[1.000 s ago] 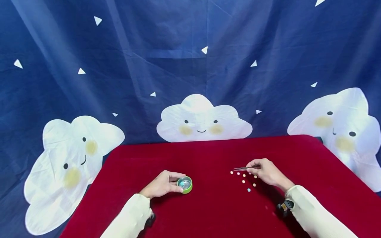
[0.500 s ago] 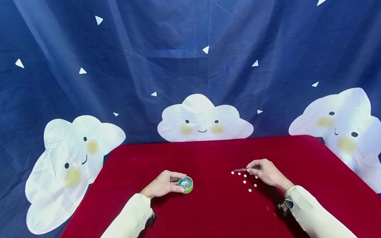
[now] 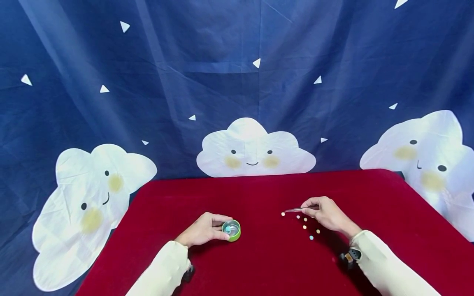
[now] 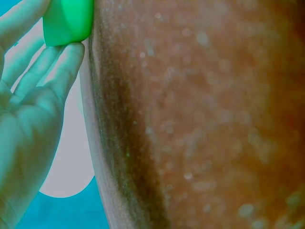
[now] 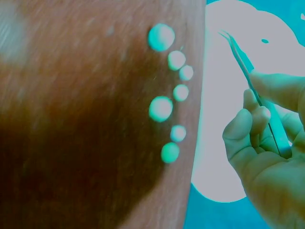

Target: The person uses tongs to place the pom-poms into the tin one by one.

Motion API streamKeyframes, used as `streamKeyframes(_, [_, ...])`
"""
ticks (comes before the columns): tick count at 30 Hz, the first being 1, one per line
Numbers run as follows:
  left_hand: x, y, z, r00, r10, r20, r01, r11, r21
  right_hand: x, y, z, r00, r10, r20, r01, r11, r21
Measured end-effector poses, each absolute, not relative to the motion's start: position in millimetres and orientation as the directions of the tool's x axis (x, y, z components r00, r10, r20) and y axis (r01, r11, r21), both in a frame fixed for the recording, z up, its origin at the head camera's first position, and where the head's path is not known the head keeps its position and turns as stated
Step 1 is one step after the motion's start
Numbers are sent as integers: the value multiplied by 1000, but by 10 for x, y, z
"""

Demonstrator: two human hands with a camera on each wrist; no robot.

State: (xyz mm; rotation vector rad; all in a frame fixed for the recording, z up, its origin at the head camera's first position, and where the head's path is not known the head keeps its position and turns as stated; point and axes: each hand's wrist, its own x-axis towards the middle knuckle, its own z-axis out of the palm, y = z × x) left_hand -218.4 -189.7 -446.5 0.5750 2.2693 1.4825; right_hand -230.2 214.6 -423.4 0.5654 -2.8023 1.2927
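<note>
My left hand (image 3: 204, 230) grips the side of a small round green tin (image 3: 237, 235), thumb and fingers about its rim. A teal ball (image 3: 227, 229) lies inside its silvery bowl. In the left wrist view the green wall of the tin (image 4: 69, 21) shows at the fingertips. My right hand (image 3: 327, 213) pinches a pair of metal tweezers (image 3: 294, 210), its points facing left. At those points is a cream ball (image 3: 283, 213); against the pale backdrop in the right wrist view it does not stand out from the tweezers (image 5: 242, 59).
Several small balls lie below and beside my right hand, among them a pink ball (image 3: 298, 216), a yellow ball (image 3: 305, 227) and a blue ball (image 3: 311, 237). A red cloth (image 3: 259, 263) covers the table. Behind it hangs a blue curtain (image 3: 222, 94) with clouds.
My right hand has shifted left with the tweezers, and the cream ball has moved left with their points, away from the other balls. My left hand keeps its hold on the tin.
</note>
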Motion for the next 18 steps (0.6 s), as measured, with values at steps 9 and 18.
streamKeyframes(9, [-2170, -1890, -4455, -847, 525, -83, 137, 366, 921, -2272, 1995, -4158, -924, -346, 161, -340, 555, -759])
streamKeyframes(18, [-2167, -1887, -4447, -853, 515, -82, 132, 364, 922, -2252, 1845, -4103, -913, -375, 161, -352, 522, -777])
